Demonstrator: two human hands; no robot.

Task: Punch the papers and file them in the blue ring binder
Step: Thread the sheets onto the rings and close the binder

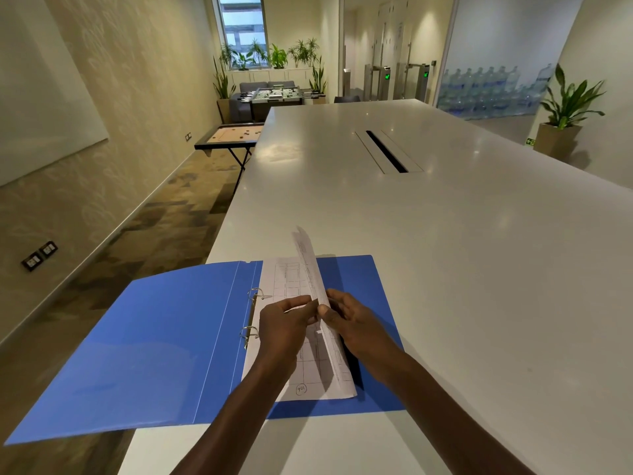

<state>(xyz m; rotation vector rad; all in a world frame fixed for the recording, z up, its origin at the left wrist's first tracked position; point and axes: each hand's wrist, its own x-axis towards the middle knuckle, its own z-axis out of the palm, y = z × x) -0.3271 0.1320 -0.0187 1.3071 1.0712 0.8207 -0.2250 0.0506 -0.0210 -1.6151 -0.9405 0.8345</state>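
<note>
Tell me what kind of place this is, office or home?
Most likely an office, a meeting or break area. The long white table has a cable slot set into it, access turnstiles with green lights stand at the far doorway, and a foosball table sits by the window.
</note>
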